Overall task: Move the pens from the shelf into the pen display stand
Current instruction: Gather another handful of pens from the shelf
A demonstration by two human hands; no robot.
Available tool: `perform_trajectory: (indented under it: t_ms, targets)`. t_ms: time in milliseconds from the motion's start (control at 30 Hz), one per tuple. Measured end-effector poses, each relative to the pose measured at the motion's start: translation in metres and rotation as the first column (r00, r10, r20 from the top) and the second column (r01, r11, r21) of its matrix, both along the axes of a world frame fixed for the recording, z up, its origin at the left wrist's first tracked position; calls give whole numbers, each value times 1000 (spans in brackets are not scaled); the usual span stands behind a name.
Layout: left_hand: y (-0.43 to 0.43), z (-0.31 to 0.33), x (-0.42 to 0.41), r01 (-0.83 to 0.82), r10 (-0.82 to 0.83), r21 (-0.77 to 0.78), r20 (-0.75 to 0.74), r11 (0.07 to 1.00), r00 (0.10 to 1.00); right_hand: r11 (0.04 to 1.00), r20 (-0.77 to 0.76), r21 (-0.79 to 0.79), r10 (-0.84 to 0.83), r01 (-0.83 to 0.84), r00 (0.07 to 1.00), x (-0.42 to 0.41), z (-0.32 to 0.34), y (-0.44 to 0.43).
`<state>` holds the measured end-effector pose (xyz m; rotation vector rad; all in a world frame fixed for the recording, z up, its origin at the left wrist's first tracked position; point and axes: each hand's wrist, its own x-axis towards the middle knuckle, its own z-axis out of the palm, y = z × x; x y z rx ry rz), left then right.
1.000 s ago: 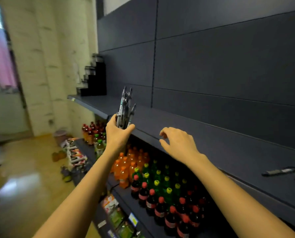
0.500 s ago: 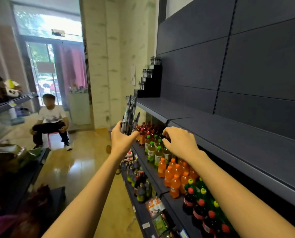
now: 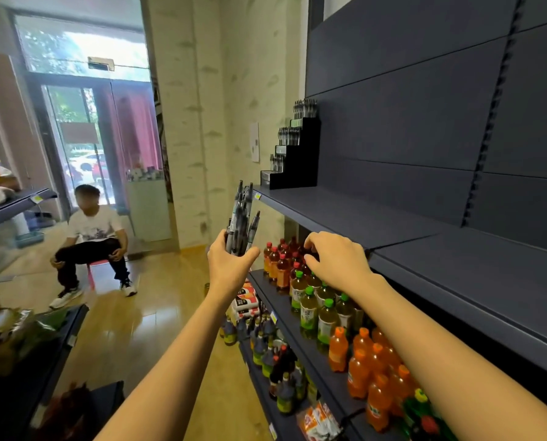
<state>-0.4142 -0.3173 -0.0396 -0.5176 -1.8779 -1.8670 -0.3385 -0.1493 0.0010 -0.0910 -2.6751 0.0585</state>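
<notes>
Since half a second ago we have closed on the pen display stand (image 3: pixel 294 157), which sits at the far end of the shelf (image 3: pixel 393 224). Our left hand (image 3: pixel 230 265) clenches its grip round a bundle of pens (image 3: pixel 242 218), upright, short of the stand. Our right hand (image 3: pixel 339 259), also short of the stand, is loosely curled, grip released.

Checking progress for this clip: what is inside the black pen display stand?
Pens stand upright in the three upper tiers of the pen display stand; none show above the lowest tier. The tier walls hide their lower halves.

Glossy wood floor (image 3: pixel 157 313), glass door (image 3: pixel 75 148) — bright daylight, pale wall (image 3: pixel 234 90)
</notes>
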Motion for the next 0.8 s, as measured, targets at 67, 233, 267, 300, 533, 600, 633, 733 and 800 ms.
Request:
perform_trajectory:
  t_ms: [67,233,267,300,533,600,633,733,800]
  targets:
    - [2,-3,-29,-8,8,2,3,1000,1000,1000,-6,5,11,-11,1000,-32,-2,1]
    - [6,-1,-112,-11,11,7,-9,1000,1000,999,-4,12,38,-38,999,-125,-6,4]
    - [7,2,-130,-14,14,14,-15,1000,1000,999,-13,15,47,-47,999,-146,-4,6]
    - [9,4,-148,-18,19,23,-15,1000,1000,998,-18,19,57,-56,998,-166,-2,7]
    - [15,12,-275,-46,47,34,-21,998,999,997,-17,28,74,-74,997,-306,8,15]
    - [14,13,-312,-47,48,33,-22,998,999,997,-15,33,74,-73,997,-344,9,14]
    - [14,14,-331,-42,43,35,-25,998,999,997,-17,36,73,-72,997,-363,9,13]
    - [12,12,-394,-25,26,44,-35,999,999,997,-6,38,63,-62,998,-420,8,10]
    - [12,10,-437,-6,7,51,-34,999,999,998,-3,41,43,-42,999,-459,6,9]
